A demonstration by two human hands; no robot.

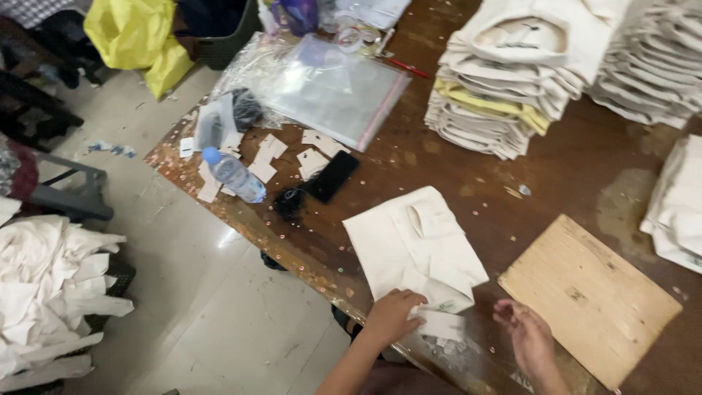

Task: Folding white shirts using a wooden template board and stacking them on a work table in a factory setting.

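Note:
A folded cream garment [413,245] lies on the brown wooden table [468,175] near its front edge. My left hand [393,315] presses on the garment's near edge, fingers curled over the cloth and a small white tag [441,325]. My right hand [528,338] hovers just right of the tag with its fingers spread, holding nothing. It is beside a bare plywood board [591,298].
Stacks of folded cream garments [504,80] fill the table's far right, with another pile [676,208] at the right edge. Clear plastic bags [329,88], paper tags [267,150], a water bottle [234,174] and a black phone [333,175] lie at left. Loose cloth [51,292] is heaped on the floor.

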